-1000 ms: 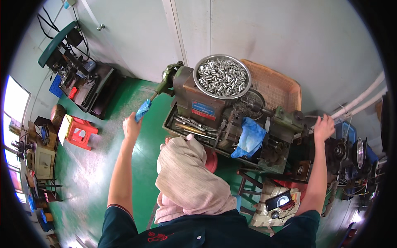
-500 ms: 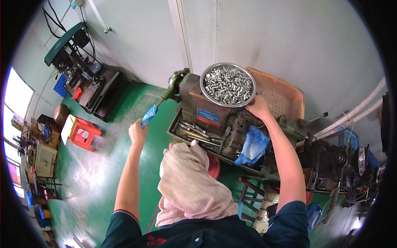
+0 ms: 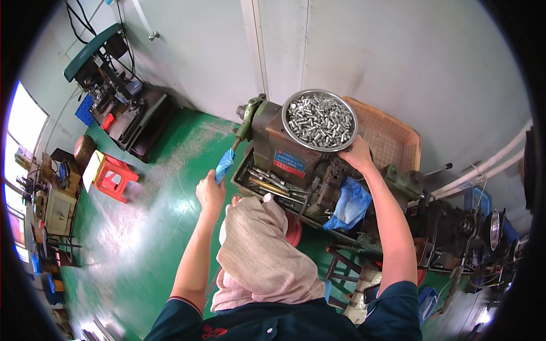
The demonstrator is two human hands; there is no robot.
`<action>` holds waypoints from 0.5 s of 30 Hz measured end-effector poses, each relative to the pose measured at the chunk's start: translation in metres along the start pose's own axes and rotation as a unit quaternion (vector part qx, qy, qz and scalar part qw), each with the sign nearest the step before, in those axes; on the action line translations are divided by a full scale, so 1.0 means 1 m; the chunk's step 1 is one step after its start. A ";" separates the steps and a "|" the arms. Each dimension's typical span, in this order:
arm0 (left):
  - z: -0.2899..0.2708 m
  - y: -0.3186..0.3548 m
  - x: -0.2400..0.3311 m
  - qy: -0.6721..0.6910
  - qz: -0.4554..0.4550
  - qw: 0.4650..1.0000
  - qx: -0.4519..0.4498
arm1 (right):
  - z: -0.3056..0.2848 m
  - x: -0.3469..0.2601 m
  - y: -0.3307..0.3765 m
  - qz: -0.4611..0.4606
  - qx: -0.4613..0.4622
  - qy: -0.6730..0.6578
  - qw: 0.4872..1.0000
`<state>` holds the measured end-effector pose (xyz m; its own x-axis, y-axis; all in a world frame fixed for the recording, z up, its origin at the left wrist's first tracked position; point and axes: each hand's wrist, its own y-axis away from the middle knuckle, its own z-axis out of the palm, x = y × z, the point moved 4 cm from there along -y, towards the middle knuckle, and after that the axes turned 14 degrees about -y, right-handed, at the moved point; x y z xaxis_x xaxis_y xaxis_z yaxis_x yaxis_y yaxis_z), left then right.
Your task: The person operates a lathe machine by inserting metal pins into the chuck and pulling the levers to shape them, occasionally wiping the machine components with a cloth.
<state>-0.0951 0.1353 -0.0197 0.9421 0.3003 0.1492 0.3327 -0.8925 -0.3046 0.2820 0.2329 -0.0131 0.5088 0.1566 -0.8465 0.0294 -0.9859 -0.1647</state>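
My left grip [image 3: 211,191] is closed around the lower end of the blue-wrapped lever handle [image 3: 225,165]. This handle goes up to a green lever arm [image 3: 248,120], which stands at the left end of the lathe headstock [image 3: 274,136].

My right grip [image 3: 356,155] is at the near right side of the round steel bowl [image 3: 289,137], just beside its rim. Its fingers are partly hidden there, so I cannot tell how far open it is, nor whether it has hold of something or touches the rim.

The bowl sits on top of the headstock, toward its right and far edges, and it is full of short metal pins [image 3: 319,120]. On the near face of the headstock there is a blue and red label [image 3: 290,162].

Below, the lathe tray [image 3: 241,181] carries several metal rods [image 3: 277,181] near its left end; one among them is brass-coloured. A blue cloth [image 3: 350,204] hangs over the near edge of the tray, farther to the right. Behind the lathe, on the far side, an orange-brown plastic basket [image 3: 401,136] leans close to the wall. Well apart to the left, a red stool [image 3: 118,177] stands on the green floor [image 3: 165,216].
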 end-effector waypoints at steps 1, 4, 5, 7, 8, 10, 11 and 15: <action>0.001 0.000 -0.001 0.000 0.000 1.000 0.002 | -0.001 -0.003 0.001 -0.042 0.005 0.029 0.999; 0.006 0.001 -0.006 0.005 0.004 1.000 -0.007 | -0.012 -0.014 0.002 -0.104 0.022 0.087 0.990; 0.006 0.000 -0.006 -0.004 0.013 1.000 -0.001 | -0.018 -0.020 0.003 -0.124 0.034 0.118 0.985; 0.006 0.002 -0.003 -0.011 0.022 1.000 0.002 | -0.043 -0.021 0.000 -0.064 0.131 0.215 0.966; 0.005 0.002 -0.002 -0.007 0.020 1.000 0.006 | -0.057 -0.024 0.000 -0.003 0.226 0.306 0.925; 0.003 0.000 0.001 -0.002 0.020 1.000 0.010 | -0.067 -0.049 -0.002 -0.086 0.301 0.299 0.902; 0.003 0.000 0.001 0.005 0.012 1.000 0.006 | -0.071 -0.064 0.000 -0.167 0.370 0.287 0.867; 0.002 0.000 -0.002 0.012 0.004 1.000 0.002 | -0.056 -0.088 -0.033 -0.196 0.258 0.091 0.942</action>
<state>-0.0972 0.1349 -0.0218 0.9438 0.2841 0.1688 0.3245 -0.8938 -0.3097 0.2842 0.2486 0.0949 0.6859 0.4442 -0.5764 -0.1518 -0.6874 -0.7103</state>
